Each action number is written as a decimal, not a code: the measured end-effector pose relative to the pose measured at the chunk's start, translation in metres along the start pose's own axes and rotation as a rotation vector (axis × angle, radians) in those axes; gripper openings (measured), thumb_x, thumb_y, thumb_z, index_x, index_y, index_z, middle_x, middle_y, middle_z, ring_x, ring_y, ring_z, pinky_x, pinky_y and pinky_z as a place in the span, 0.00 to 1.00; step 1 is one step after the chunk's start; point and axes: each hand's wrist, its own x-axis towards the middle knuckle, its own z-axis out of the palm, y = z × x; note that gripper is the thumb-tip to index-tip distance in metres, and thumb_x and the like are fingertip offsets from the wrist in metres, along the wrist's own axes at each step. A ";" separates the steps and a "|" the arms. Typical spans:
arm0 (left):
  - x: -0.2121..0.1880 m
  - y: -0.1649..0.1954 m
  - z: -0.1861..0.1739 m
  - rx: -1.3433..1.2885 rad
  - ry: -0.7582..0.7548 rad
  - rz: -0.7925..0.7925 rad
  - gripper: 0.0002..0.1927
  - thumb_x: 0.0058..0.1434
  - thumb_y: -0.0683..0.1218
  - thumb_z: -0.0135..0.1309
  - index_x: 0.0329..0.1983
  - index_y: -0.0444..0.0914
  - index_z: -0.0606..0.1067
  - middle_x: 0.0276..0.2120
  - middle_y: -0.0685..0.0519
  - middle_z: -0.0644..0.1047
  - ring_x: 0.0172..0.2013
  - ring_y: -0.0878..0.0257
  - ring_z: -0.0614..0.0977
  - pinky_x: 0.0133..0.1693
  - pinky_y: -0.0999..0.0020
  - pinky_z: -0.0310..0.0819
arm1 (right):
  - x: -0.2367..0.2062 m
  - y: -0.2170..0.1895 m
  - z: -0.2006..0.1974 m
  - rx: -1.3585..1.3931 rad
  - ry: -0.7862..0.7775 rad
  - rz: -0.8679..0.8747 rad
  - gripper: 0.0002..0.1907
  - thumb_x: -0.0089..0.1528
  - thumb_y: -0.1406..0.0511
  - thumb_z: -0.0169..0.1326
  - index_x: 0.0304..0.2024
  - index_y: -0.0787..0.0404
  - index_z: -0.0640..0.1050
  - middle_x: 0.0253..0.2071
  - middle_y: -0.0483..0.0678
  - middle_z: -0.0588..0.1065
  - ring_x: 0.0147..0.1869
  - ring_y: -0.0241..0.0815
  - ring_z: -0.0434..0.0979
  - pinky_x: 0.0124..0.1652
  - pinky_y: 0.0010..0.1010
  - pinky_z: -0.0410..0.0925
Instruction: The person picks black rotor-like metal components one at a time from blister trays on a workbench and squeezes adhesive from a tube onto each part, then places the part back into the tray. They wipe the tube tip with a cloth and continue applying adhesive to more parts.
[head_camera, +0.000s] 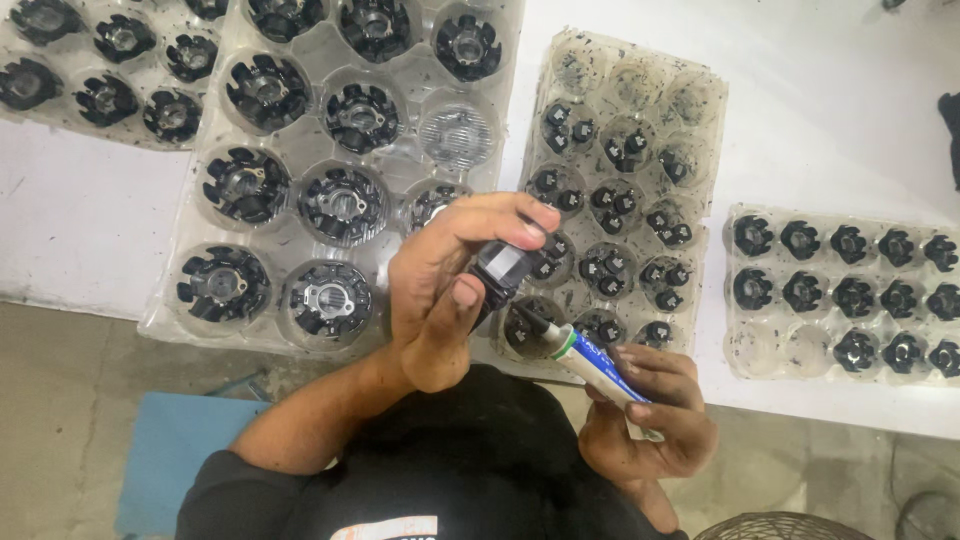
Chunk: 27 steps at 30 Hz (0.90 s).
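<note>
Black plastic part (503, 268), small and blocky, sits at frame centre, pinched in the left hand (440, 290): fingers curled over its top, thumb pressed up from below, so clamped on it. I read the part as held above the trays, not resting on any.

Right hand (650, 415), lower right of centre, fingers wrapped tight round a tube (590, 362), white and blue w/ a green collar and a dark nozzle. Nozzle tip points up-left and ends just under the black part; can't tell whether it touches.

Trays, all clear plastic w/ round pockets, on a white table (830, 110):
- Big-pocket tray (300, 180), left of centre, upper half. Holds large black round pieces w/ metal centres; a couple of pockets on its right column look unfilled.
- Another tray (100, 70), upper left corner, similar round black pieces, partly under the big one's edge.
- Middle tray (625, 190), just right of the left hand. Small black bits in clusters per pocket; top row looks bare apart from specks. Left hand covers its lower left corner.
- Right tray (850, 295), right edge of frame, apart from middle tray. Single black star-shaped pieces, two lower-left pockets w/o pieces.

Lower frame: person's dark shirt (470, 470), grey floor, a blue mat (170, 450) lower left, wire mesh thing (780, 525) bottom right, cut off by edge.
</note>
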 end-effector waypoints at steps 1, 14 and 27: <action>0.000 0.002 -0.001 0.008 -0.002 0.003 0.28 0.82 0.61 0.42 0.59 0.29 0.70 0.59 0.39 0.74 0.56 0.60 0.76 0.60 0.69 0.69 | 0.000 -0.001 0.001 -0.010 -0.005 -0.007 0.18 0.62 0.75 0.61 0.42 0.54 0.66 0.40 0.52 0.75 0.44 0.52 0.81 0.41 0.38 0.79; 0.000 -0.004 0.001 0.033 -0.016 -0.001 0.27 0.82 0.60 0.43 0.59 0.29 0.70 0.58 0.39 0.74 0.58 0.58 0.75 0.62 0.68 0.68 | 0.007 -0.007 -0.004 -0.078 -0.180 -0.069 0.18 0.57 0.78 0.61 0.39 0.54 0.69 0.42 0.52 0.74 0.49 0.49 0.78 0.50 0.48 0.81; -0.003 -0.015 0.008 -0.213 0.058 -0.095 0.28 0.81 0.61 0.45 0.60 0.29 0.68 0.59 0.38 0.72 0.59 0.57 0.74 0.67 0.61 0.65 | 0.005 -0.002 -0.013 -0.067 -0.200 -0.064 0.17 0.56 0.76 0.63 0.39 0.54 0.72 0.41 0.52 0.74 0.51 0.47 0.77 0.52 0.48 0.80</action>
